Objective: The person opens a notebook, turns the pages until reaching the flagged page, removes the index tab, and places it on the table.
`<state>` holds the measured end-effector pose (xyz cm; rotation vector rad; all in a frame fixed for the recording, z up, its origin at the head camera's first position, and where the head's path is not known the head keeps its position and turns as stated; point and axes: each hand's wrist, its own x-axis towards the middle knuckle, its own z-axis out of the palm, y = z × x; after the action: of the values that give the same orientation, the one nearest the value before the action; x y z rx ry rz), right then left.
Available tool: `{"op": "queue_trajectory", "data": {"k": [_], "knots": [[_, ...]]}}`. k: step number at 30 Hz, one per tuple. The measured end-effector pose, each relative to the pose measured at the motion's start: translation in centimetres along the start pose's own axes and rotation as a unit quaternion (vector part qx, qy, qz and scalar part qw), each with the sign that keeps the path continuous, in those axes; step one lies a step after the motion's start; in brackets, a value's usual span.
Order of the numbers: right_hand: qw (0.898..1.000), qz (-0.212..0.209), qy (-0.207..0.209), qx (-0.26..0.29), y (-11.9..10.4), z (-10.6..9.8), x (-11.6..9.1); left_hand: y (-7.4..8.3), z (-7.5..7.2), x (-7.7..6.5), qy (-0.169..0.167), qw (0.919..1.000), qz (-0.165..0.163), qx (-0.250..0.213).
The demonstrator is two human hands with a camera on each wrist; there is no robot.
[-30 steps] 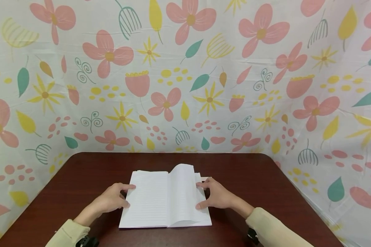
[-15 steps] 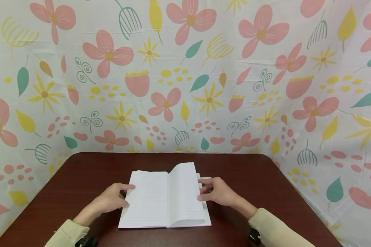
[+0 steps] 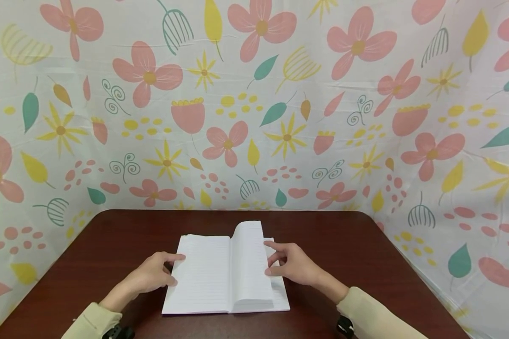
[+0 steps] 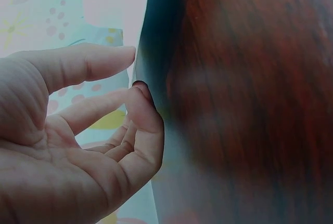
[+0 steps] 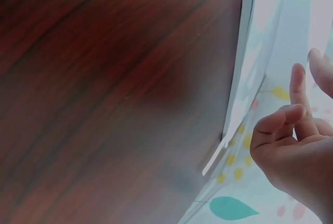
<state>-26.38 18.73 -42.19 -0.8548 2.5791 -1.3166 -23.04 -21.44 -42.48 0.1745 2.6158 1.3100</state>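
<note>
An open notebook (image 3: 203,278) with faintly lined white pages lies on the dark table. Its lifted pages (image 3: 249,268) bow upward over the right half, their far end raised highest. My right hand (image 3: 294,263) pinches the free edge of these pages between thumb and fingers; in the right wrist view the fingertips (image 5: 297,73) meet at the pale sheet. At the notebook's left edge my left hand (image 3: 151,271) rests with index finger and thumb on the margin, the other fingers bent below. The left wrist view has the thumb (image 4: 104,63) right at the thin page edge.
The dark reddish wood table (image 3: 220,221) has rounded far corners. A white cloth (image 3: 254,179) printed with flowers and leaves hangs behind it and along both sides. In the right wrist view a thin white strip (image 5: 212,160) sticks out at the notebook's edge.
My right hand moved out to the page edge, then back left with the pages, which now curve up more steeply and bare more of the sheet underneath. The left hand has stayed in place.
</note>
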Motion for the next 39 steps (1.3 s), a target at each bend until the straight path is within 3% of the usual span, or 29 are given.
{"op": "queue_trajectory", "data": {"k": [27,39], "knots": [[0.999,-0.009,-0.026,0.047,-2.4,3.0,2.9,0.0,-0.3,-0.1,-0.009,0.9997,0.023,-0.009],[0.997,-0.001,-0.029,0.076,-2.8,4.5,4.0,0.0,-0.2,0.0,0.004,0.9999,0.013,-0.01]]}}
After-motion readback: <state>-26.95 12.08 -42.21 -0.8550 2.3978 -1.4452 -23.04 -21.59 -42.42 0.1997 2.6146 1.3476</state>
